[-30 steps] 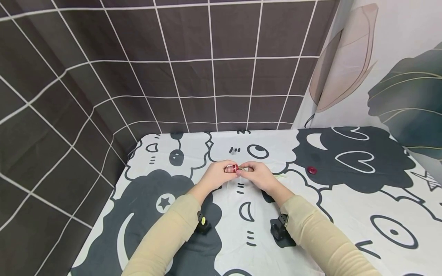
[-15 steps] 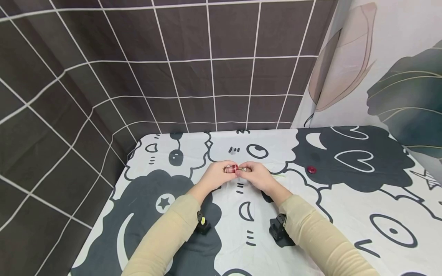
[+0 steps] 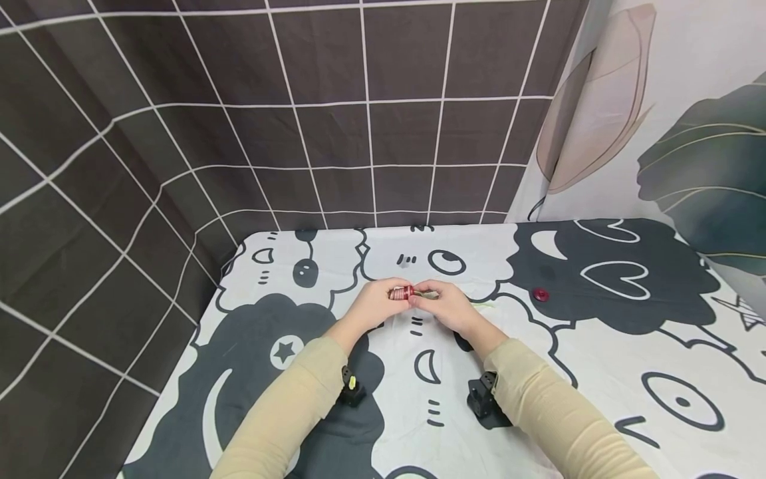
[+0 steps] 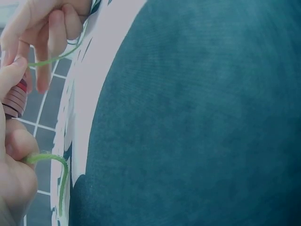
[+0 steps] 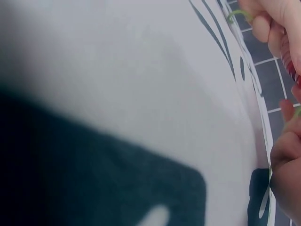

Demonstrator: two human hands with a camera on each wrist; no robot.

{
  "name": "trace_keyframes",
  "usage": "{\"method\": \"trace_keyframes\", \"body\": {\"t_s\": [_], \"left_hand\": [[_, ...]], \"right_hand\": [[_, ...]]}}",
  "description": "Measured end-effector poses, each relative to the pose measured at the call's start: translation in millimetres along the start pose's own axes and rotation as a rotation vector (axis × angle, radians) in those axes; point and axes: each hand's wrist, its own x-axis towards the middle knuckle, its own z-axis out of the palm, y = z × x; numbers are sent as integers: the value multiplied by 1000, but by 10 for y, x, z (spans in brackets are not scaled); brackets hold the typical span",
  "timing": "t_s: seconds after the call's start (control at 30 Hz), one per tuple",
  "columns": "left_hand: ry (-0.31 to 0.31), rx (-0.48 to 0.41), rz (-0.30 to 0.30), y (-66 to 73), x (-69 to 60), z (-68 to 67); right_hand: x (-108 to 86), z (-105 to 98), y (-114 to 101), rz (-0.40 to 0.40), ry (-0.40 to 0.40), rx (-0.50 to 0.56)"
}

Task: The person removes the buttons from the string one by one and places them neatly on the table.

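Observation:
Both hands meet over the middle of the cloth. My left hand [image 3: 374, 301] grips a short stack of red and pink discs [image 3: 400, 293], threaded on a green string [image 4: 49, 61]. A tail of that string leaves the left palm and curls downward in the left wrist view. At the red end of the stack, the thumb and fingers of my right hand [image 3: 447, 306] pinch the string; its other fingers hang loose in the left wrist view. The exact pinch point is partly hidden by the fingertips. In the right wrist view, the stack is cut off at the right edge.
A single red button-like disc [image 3: 540, 295] lies on the cloth to the right of the hands. The cartoon-printed cloth [image 3: 395, 392] covers the table. A dark grid-patterned curtain [image 3: 329, 136] stands behind and on the left; a leaf-patterned one [image 3: 688, 40] is on the right.
Both hands and the stack stay almost in place. The string showing between the right fingers has shifted slightly.

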Motion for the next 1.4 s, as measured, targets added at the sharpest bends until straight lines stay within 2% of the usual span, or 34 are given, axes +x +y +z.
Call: {"method": "trace_keyframes", "body": {"t_s": [0.23,0.67,0.9,1.4], "left_hand": [[7,-6,3,19,-7,-6],[26,-6,-5,9,-10,0],[29,14,-19,9,-3,3],[16,11,-28,17,-4,-5]], "right_hand": [[9,27,4,45,-71,151],[8,13,-6,73,-22,192],[4,-4,51,70,45,149],[-36,-96,104,91,105,99]]}}
